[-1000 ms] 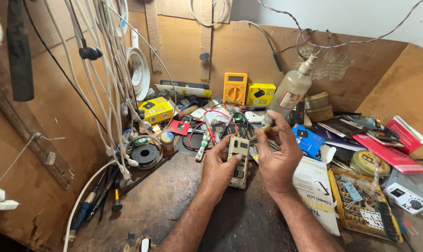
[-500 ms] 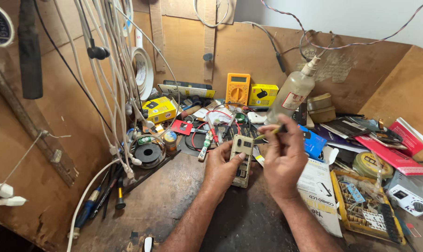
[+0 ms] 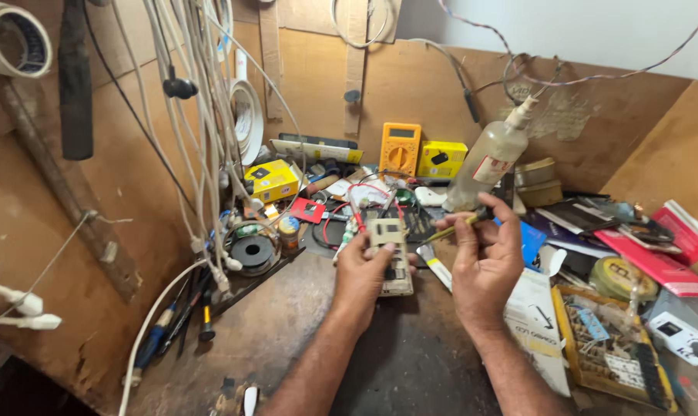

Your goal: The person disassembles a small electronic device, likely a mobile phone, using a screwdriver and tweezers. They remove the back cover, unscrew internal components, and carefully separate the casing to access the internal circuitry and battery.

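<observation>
Cluttered on every edge, the wooden bench (image 3: pixel 287 347) is left bare only near its front. At centre a small beige device (image 3: pixel 390 254) is gripped by the left hand (image 3: pixel 362 271); a thin yellow-handled tool (image 3: pixel 451 228) is pinched in the right hand (image 3: pixel 486 258), its tip hard to make out.

this is a small electronics repair workshop, a corner bench closed in by bare plywood walls (image 3: pixel 411 85). many white cables (image 3: pixel 203 115) hang from the left wall, next to a roll of tape (image 3: pixel 14 38). on the worn wooden bench (image 3: pixel 287 323) there is a crowd of tools and parts: an orange multimeter (image 3: pixel 400 149) standing against the back wall, a second white meter (image 3: pixel 684 339) at the right, a spool of solder wire (image 3: pixel 253 250), screwdrivers (image 3: pixel 183 316) lying at the left edge, a plastic bottle with a nozzle (image 3: pixel 488 162), small yellow boxes (image 3: pixel 273 179) and a tray of small components (image 3: pixel 607 347).
</observation>
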